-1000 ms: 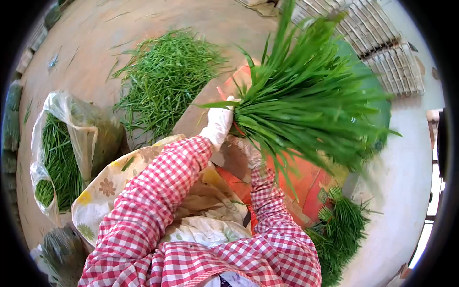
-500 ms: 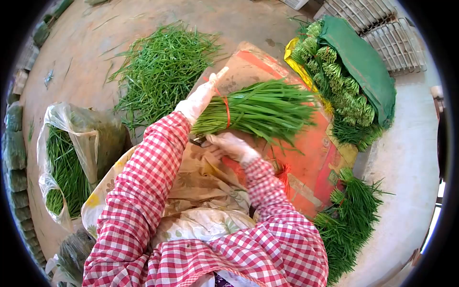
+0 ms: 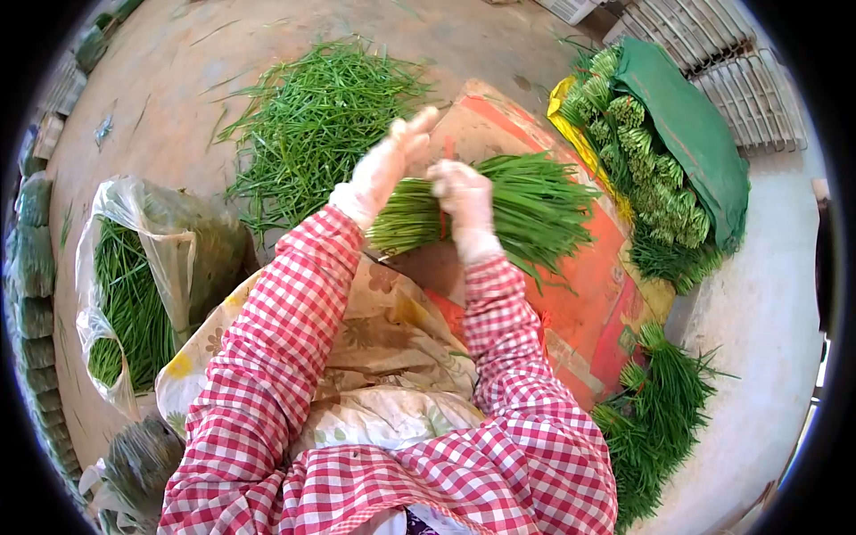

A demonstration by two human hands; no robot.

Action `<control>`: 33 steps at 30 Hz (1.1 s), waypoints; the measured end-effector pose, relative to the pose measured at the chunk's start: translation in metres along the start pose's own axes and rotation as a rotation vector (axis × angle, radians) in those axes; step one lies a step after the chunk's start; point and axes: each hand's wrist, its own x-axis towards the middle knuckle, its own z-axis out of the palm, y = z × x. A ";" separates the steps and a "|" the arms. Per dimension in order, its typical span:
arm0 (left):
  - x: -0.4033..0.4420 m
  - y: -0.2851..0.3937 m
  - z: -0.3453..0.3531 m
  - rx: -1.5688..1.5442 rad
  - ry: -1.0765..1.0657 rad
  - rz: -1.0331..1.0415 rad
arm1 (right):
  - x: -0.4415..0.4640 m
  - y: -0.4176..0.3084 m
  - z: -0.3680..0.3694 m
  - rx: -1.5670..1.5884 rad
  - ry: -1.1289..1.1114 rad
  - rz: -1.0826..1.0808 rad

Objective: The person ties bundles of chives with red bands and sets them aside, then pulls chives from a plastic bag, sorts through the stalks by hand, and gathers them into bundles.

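Note:
A bundle of long green leafy stems (image 3: 544, 209) lies on a flattened orange-red cardboard (image 3: 580, 312), its cut ends pointing left. My left hand (image 3: 383, 169), in a pale glove, is at those cut ends with its fingers stretched out. Over the middle of the bundle, my right hand (image 3: 464, 201), also gloved, is closed with its fingertips at the red band (image 3: 443, 223). Part of the band shows above the fingers. The right hand hides some of the stems.
Loose green stems (image 3: 321, 125) are heaped on the floor beyond. A clear plastic bag (image 3: 165, 259) of greens stands left. More bundles (image 3: 660, 165) lie under a green cover (image 3: 691, 134) at right, near metal racks (image 3: 753, 98). Other bundles (image 3: 655, 410) sit at lower right.
The bundle has come down from the air onto the cardboard. My right hand has moved from below the bundle to its top and closed at the band. My left hand's fingers have spread out.

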 end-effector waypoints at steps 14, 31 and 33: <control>-0.041 0.022 0.057 1.777 -0.237 -0.074 | -0.030 0.015 -0.033 -0.480 -0.014 -0.703; -0.034 -0.086 0.023 1.916 0.180 0.162 | -0.086 0.016 0.002 -0.513 -0.061 -0.379; -0.034 -0.063 0.029 1.782 -0.031 -0.077 | -0.113 0.046 -0.020 -0.751 -0.039 -0.462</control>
